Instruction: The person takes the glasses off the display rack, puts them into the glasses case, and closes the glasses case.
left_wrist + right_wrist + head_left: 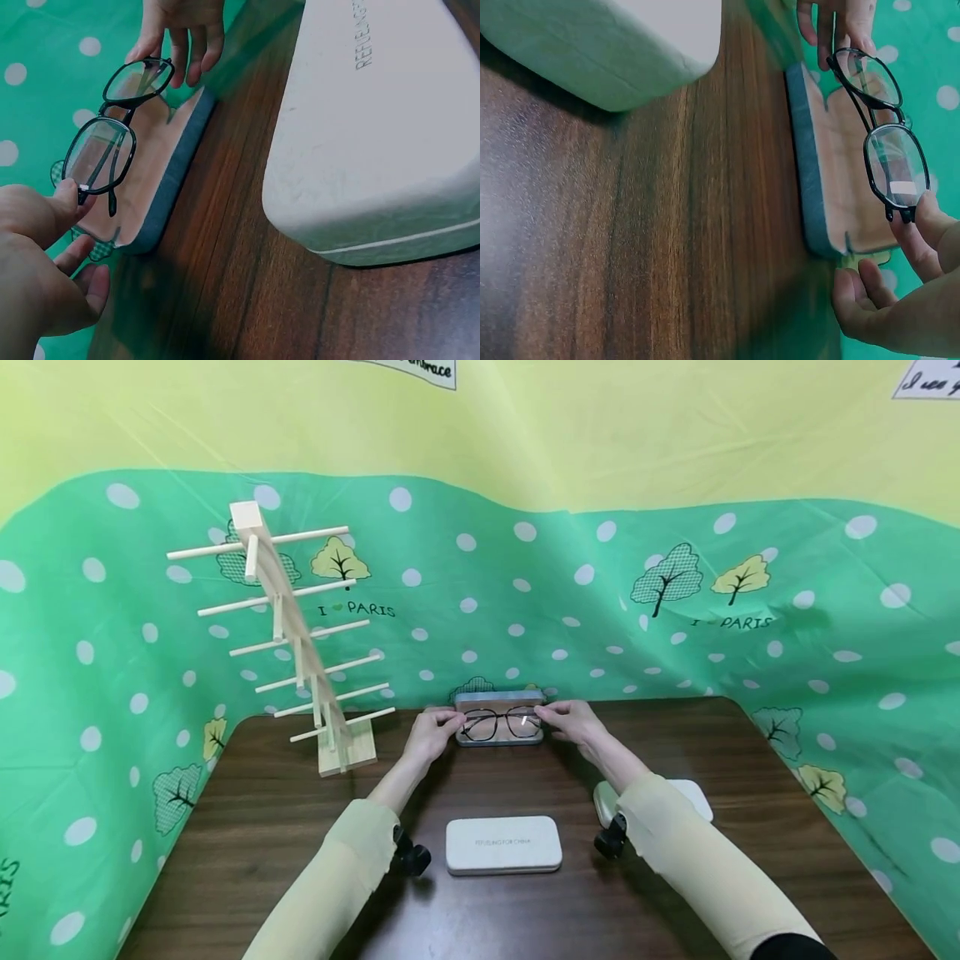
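Note:
A pair of black-framed eyeglasses (502, 716) is held level at both ends, its temples folded behind the lenses. My left hand (432, 732) pinches the left end between thumb and fingers. At the opposite end, the thumb and fingers of my right hand (573, 724) grip the other corner of the frame. Just behind and below the glasses lies an opened glasses case (176, 176), blue-grey outside with a pinkish lining. In the right wrist view a small pale sticker shows on the lens (901, 187) nearest my right hand.
A closed white glasses case (504, 847) with printed lettering lies between my forearms. Another pale case (693, 797) is partly covered by my right sleeve. To the left stands a wooden peg rack (292, 618). A green dotted cloth (525, 602) hangs behind the brown table (247, 860).

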`<move>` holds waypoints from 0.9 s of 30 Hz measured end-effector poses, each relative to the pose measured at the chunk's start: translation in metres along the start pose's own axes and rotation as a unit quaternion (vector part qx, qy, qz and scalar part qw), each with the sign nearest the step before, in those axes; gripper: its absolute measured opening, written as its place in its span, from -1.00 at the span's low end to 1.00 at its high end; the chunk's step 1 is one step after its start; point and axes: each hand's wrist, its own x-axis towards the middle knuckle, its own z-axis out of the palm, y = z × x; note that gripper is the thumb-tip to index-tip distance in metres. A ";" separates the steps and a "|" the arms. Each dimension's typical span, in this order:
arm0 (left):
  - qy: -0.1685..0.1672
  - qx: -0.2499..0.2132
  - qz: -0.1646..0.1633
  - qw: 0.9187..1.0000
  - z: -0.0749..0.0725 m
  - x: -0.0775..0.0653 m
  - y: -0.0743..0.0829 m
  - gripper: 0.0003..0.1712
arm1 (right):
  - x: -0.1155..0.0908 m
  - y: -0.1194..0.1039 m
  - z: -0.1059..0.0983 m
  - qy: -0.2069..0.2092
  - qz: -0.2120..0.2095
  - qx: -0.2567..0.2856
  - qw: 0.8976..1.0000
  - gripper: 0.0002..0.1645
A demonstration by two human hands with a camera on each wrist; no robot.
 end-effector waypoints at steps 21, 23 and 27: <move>0.067 0.031 0.007 0.997 0.011 0.016 -0.010 -0.76 | 0.025 0.007 0.008 0.024 0.047 0.006 0.999 -0.48; 0.071 0.037 0.015 0.997 0.012 0.017 -0.011 -0.77 | 0.025 0.008 0.008 0.027 0.046 0.001 0.999 -0.49; 0.081 0.060 0.041 0.994 0.014 0.019 -0.012 -0.79 | 0.027 0.008 0.009 0.032 0.044 -0.004 0.999 -0.51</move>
